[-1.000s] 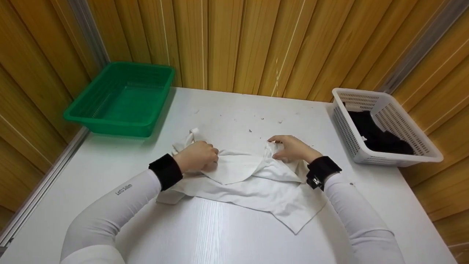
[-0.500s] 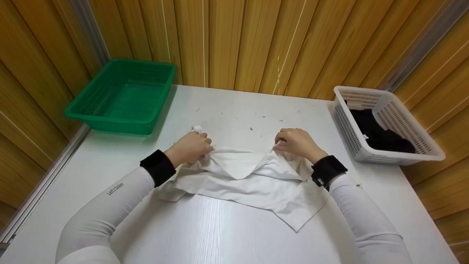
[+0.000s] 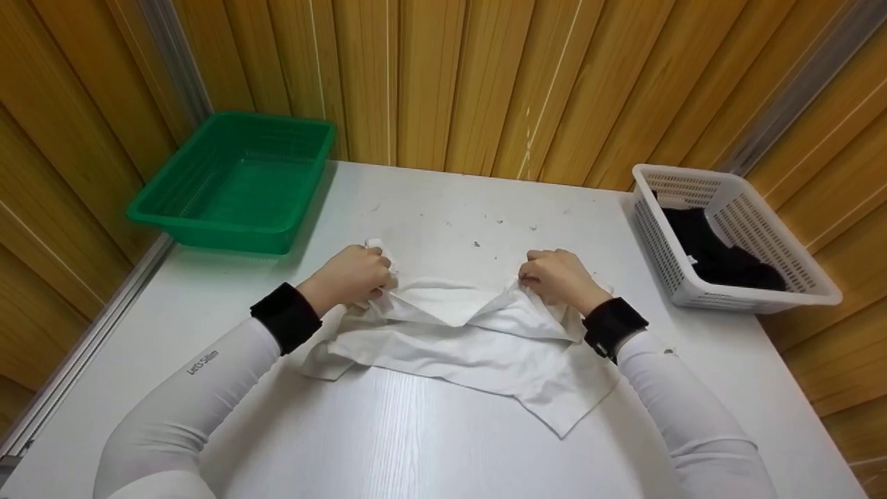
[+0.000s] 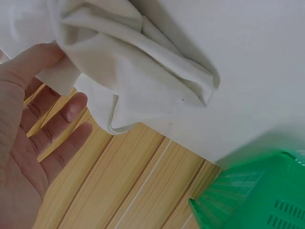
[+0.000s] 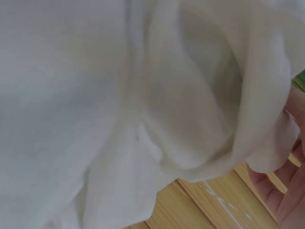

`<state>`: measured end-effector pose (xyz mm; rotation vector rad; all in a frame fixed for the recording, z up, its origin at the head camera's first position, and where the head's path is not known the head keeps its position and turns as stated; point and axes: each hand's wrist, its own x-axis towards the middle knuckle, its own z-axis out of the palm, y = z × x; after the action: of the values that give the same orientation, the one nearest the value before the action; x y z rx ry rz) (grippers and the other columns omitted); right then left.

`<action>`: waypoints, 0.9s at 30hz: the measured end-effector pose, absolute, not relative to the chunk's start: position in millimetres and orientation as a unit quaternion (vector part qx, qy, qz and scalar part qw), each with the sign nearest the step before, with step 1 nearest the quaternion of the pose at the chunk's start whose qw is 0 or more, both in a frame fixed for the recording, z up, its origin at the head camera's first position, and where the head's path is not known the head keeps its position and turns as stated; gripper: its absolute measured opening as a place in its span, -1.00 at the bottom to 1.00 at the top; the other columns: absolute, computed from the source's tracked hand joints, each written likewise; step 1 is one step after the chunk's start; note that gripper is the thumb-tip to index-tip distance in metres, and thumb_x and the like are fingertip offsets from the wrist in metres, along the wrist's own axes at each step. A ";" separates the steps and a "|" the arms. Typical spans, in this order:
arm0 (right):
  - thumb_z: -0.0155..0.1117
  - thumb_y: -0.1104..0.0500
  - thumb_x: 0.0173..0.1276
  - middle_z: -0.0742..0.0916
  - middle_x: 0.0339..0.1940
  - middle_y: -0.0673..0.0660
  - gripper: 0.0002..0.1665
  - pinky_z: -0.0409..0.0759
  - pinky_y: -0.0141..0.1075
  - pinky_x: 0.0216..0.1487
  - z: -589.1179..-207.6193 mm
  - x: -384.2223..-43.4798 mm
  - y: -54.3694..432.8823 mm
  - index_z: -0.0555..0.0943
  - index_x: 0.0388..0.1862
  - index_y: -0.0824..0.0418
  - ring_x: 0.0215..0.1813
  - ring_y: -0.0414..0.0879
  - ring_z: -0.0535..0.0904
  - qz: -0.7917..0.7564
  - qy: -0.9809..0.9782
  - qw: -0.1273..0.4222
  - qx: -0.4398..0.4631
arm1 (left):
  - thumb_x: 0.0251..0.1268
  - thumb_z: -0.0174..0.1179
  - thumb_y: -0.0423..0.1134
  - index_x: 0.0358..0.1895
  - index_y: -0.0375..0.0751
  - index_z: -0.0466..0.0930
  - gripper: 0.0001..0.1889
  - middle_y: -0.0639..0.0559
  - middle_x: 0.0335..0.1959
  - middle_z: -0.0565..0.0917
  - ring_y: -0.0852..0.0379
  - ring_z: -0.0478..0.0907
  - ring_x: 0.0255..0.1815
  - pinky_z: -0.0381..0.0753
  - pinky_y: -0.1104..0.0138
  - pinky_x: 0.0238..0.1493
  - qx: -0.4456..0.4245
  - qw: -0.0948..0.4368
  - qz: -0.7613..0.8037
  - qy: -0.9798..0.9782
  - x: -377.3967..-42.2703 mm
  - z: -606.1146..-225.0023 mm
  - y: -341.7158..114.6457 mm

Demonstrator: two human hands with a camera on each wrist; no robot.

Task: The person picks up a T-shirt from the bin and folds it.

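Note:
A soft white garment [image 3: 471, 353] lies bunched and wrinkled across the middle of the table, one pointed corner spread toward the person. My left hand [image 3: 352, 274] pinches its far left part; in the left wrist view the thumb presses on the garment [image 4: 138, 71] while the other fingers extend below it. My right hand [image 3: 558, 278] pinches the far right part, and in the right wrist view the garment [image 5: 190, 105] hangs in loose folds beside the fingers. Between both hands the upper layer sags in a V-shaped fold. The fingertips are partly hidden by cloth.
A green basket [image 3: 277, 235] stands at the back left of the white table [image 3: 388, 436]. At the back right is a white perforated basket [image 3: 762, 298] with black cloth [image 3: 721, 253] inside. Yellow wood-look panels [image 3: 429, 83] enclose the table's back and sides.
My left hand has moved left and away from the person, drawing the garment's upper fold along. My right hand has gone slightly right, its fingers closing on the cloth. The V-shaped fold has risen.

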<state>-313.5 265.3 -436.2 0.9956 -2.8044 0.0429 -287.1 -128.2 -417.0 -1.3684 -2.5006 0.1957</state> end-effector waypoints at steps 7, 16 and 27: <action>0.41 0.29 0.34 0.71 -0.26 0.13 -0.91 0.68 -0.07 -0.24 -420.8 -307.7 268.2 0.79 -0.20 0.19 -0.25 0.05 0.68 0.076 -0.929 0.109 0.346 | -0.02 0.46 -0.39 -0.58 -0.06 0.62 -0.80 -0.02 -0.52 0.68 -0.02 0.59 -0.44 0.60 0.18 -0.54 -0.471 0.138 0.053 -0.870 -285.5 -418.6 -129.8; 0.45 0.46 0.09 0.69 -0.38 0.12 -0.76 0.54 -0.15 -0.33 -400.3 -293.5 275.0 0.80 -0.31 0.18 -0.32 0.06 0.58 -0.002 -0.917 0.170 0.361 | -0.02 0.42 -0.42 -0.57 -0.07 0.61 -0.81 -0.02 -0.55 0.65 -0.04 0.57 -0.46 0.59 0.18 -0.54 -0.475 0.138 0.043 -0.868 -284.9 -419.3 -132.0; 0.30 0.28 0.45 0.75 0.07 0.25 -0.88 0.60 0.10 0.26 -402.3 -288.5 273.5 0.58 -0.09 0.25 0.23 0.21 0.64 0.109 -0.908 0.197 0.353 | -0.02 0.48 -0.36 -0.46 -0.04 0.70 -0.85 0.00 -0.49 0.68 0.00 0.58 -0.43 0.62 0.19 -0.52 -0.468 0.174 0.068 -0.864 -286.8 -428.9 -131.7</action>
<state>-288.5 273.5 -402.3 0.9897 -2.5428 0.3058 -286.8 -131.7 -428.9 -1.3284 -2.4491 0.1921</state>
